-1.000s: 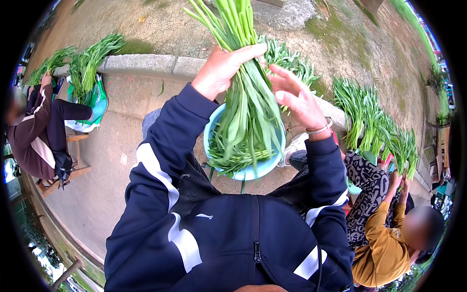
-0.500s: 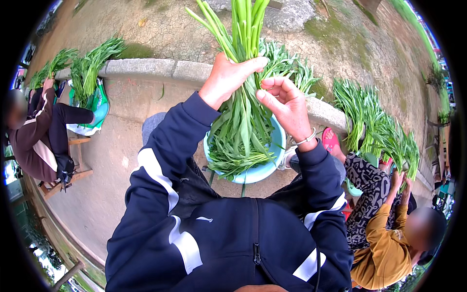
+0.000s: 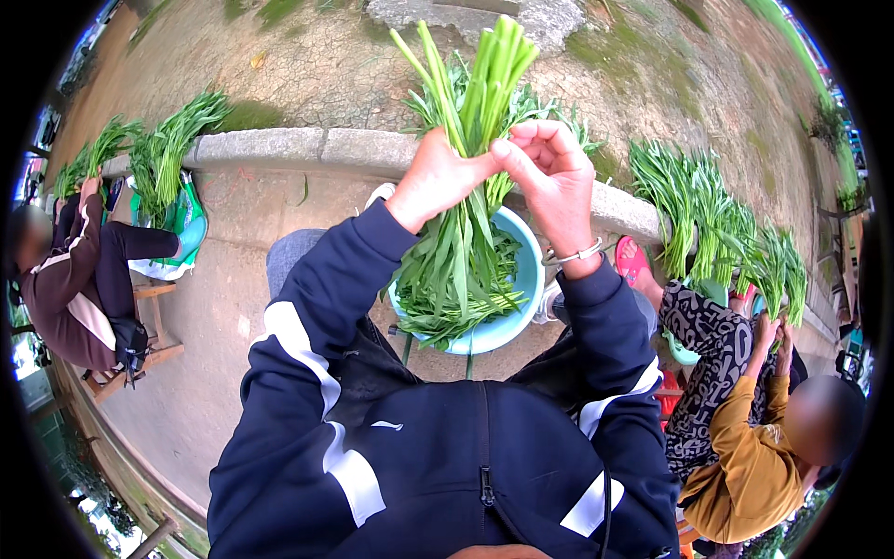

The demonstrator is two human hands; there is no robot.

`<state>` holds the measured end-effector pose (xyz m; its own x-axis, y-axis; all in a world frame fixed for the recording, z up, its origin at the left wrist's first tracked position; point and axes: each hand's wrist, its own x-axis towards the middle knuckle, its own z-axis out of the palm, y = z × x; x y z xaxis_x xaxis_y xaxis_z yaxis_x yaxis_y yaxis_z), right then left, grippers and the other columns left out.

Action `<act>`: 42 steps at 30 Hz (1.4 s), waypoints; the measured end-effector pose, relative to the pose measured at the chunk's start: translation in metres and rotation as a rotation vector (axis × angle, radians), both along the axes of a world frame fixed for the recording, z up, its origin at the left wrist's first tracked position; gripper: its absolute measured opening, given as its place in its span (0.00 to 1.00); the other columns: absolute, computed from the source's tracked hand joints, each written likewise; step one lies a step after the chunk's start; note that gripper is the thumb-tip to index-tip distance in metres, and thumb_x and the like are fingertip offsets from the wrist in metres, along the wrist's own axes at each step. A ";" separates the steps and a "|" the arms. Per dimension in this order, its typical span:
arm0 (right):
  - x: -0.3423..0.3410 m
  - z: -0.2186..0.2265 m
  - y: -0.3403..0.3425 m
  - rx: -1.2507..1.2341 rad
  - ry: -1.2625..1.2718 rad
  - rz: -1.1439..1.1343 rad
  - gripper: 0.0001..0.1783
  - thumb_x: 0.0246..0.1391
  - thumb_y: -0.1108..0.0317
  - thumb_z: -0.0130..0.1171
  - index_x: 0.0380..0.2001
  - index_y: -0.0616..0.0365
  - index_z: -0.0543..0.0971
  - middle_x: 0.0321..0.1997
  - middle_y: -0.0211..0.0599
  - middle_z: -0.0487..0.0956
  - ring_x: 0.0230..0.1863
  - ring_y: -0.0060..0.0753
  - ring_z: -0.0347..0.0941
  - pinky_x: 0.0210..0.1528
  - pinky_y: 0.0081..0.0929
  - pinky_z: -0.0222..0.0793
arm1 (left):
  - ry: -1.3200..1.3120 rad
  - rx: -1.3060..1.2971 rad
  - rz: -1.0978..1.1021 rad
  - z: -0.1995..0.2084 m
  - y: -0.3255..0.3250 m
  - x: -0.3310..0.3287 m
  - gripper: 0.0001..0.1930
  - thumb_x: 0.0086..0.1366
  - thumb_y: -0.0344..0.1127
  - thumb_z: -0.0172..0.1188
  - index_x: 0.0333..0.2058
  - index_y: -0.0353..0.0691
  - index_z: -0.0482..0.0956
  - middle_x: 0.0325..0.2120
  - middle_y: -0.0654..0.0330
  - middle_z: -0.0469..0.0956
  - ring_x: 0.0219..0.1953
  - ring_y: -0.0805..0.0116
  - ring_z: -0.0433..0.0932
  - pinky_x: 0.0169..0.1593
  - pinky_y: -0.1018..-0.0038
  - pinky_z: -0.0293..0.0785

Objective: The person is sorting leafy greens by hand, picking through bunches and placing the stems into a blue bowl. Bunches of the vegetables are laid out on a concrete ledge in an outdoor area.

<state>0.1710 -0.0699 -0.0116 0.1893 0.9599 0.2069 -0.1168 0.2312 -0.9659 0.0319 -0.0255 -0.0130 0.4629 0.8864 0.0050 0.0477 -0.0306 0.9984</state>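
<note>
My left hand is closed round a bunch of water spinach, its pale cut stems pointing up and away and its long leaves hanging down. At the bunch's right side, my right hand has its fingers curled and the thumb close to the forefinger, by the left thumb's tip. Whatever the right fingers pinch is too small to make out. Below both hands, between my knees, a light blue basin holds more leafy greens. The hanging leaves cover part of it.
Beyond the basin runs a low stone curb, with more greens lying along it at the right. A person in an ochre top sits at right, holding greens. Another person sits at left beside a bag of greens.
The bunch has come lower, so its stem ends now show, leaning right. My right hand has moved up slightly, closer to the left thumb. The person at right has shifted a little.
</note>
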 end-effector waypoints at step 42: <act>0.039 0.021 0.005 -0.301 0.066 0.075 0.13 0.52 0.68 0.58 0.40 0.63 0.77 0.33 0.33 0.79 0.30 0.21 0.76 0.28 0.15 0.72 | -0.305 -0.220 -0.020 0.009 -0.002 0.005 0.15 0.58 0.31 0.60 0.45 0.37 0.75 0.37 0.64 0.77 0.37 0.78 0.75 0.41 0.80 0.72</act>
<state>0.2096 -0.0645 0.0098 0.1194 0.9879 -0.0992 -0.1877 -0.0757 -0.9793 0.0372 -0.0280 -0.0039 0.4865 0.8726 -0.0444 -0.2518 0.1887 0.9492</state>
